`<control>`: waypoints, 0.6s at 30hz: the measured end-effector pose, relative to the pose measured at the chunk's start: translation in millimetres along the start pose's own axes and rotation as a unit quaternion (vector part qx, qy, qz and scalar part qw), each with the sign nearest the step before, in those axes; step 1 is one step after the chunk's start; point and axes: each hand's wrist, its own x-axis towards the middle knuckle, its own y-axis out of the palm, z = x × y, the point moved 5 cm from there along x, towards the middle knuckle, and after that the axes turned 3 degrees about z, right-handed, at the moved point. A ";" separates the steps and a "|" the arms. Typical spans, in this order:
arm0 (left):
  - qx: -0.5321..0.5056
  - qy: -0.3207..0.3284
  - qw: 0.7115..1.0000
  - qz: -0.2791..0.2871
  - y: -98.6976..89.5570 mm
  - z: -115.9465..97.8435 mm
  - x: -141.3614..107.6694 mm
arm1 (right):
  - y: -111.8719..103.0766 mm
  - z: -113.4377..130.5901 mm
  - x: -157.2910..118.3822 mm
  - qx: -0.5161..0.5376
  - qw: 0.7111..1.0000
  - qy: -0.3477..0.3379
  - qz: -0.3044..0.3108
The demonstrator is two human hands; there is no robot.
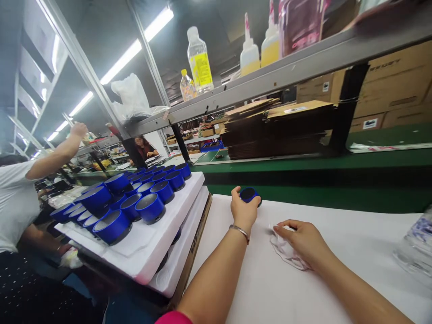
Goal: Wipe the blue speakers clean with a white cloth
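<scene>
My left hand [244,209] is wrapped round a small blue round speaker [249,194] with a dark top, at the far edge of the white work surface [256,270]. To its right, my right hand [302,238] pinches a crumpled white cloth [286,253] that hangs down onto the surface. The cloth and the speaker are apart. On the left, several similar blue speakers [150,208] stand in rows on a white foam tray [148,245], some stacked on others.
Another foam tray [180,261] lies beneath the first. A clear plastic container [416,245] stands at the right edge. Behind runs a green bench with stacked flat cardboard [276,132], under a metal shelf [290,69] bearing bottles. At left a person [16,202] reaches upward.
</scene>
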 end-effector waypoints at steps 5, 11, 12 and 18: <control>0.121 0.056 0.991 -0.010 27.6 -14.0 55.2 | 0.0 -2.2 1.7 0.050 0.998 -0.024 -0.002; 0.205 0.036 0.978 0.025 37.6 -12.5 80.0 | -7.6 -1.3 6.2 0.135 0.991 -0.011 0.005; 0.211 0.028 0.977 0.023 36.5 -12.1 78.7 | -9.4 0.0 6.9 0.152 0.988 -0.005 0.004; 0.179 0.041 0.980 0.079 37.1 -6.6 32.3 | -26.6 4.9 15.5 0.178 0.983 0.009 -0.040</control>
